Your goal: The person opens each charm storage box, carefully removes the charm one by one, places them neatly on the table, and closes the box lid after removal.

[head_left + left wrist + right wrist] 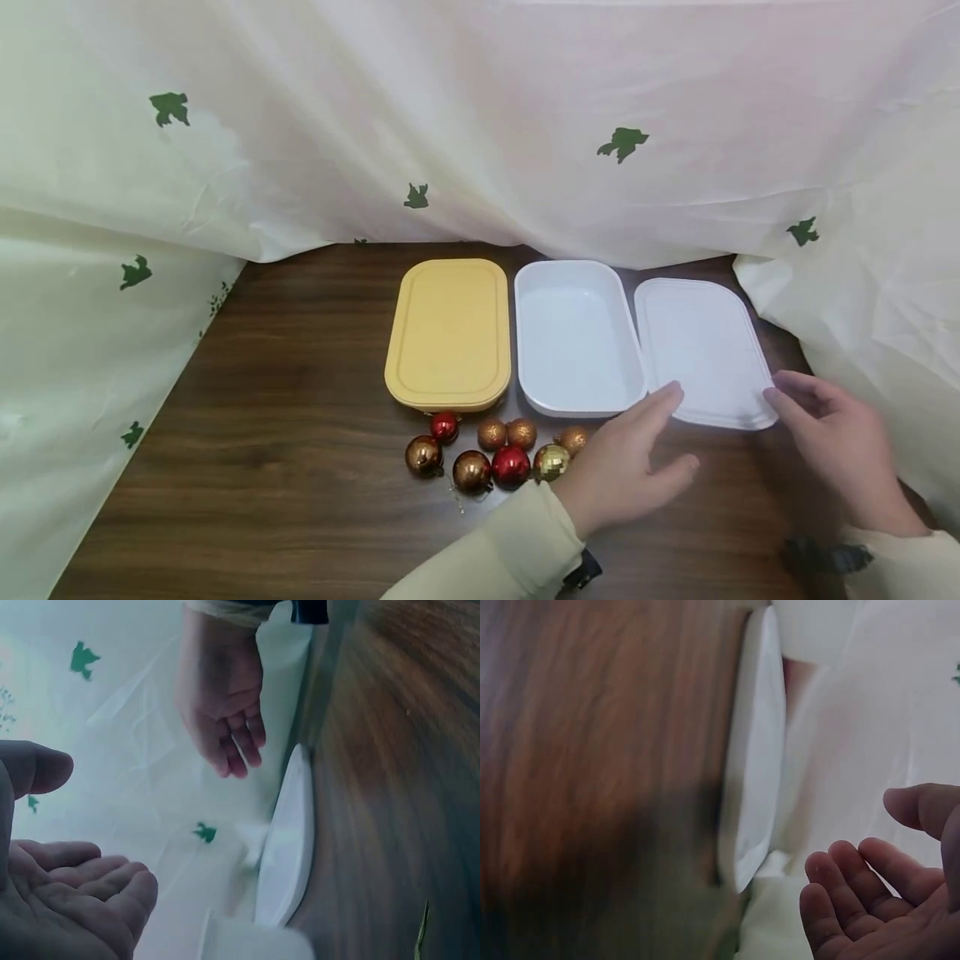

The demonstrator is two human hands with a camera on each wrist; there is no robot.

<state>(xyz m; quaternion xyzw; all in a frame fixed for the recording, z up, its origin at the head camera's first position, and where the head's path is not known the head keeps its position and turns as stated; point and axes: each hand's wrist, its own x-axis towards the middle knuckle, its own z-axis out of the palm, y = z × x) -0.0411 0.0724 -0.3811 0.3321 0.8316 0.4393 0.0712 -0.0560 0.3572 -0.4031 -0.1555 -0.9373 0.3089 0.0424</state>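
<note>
A white lid [705, 350] lies flat on the dark wooden table, just right of an uncovered white container [579, 346]. Over the lid's near left corner reaches my left hand [626, 471], its thumb apart from its fingers and nothing held. My right hand [843, 446] is beside the lid's near right corner, fingers loosely bent; in the right wrist view the palm [885, 915] holds nothing and a gap separates it from the lid [757, 750]. The left wrist view also shows both hands apart from the lid [289, 840].
Left of the white container stands a yellow container with its lid on [450, 333]. Several shiny ball ornaments, among them a red one [512, 467] and a gold one [551, 462], lie in front of the containers. A pale curtain [480, 125] with green leaf shapes hangs behind.
</note>
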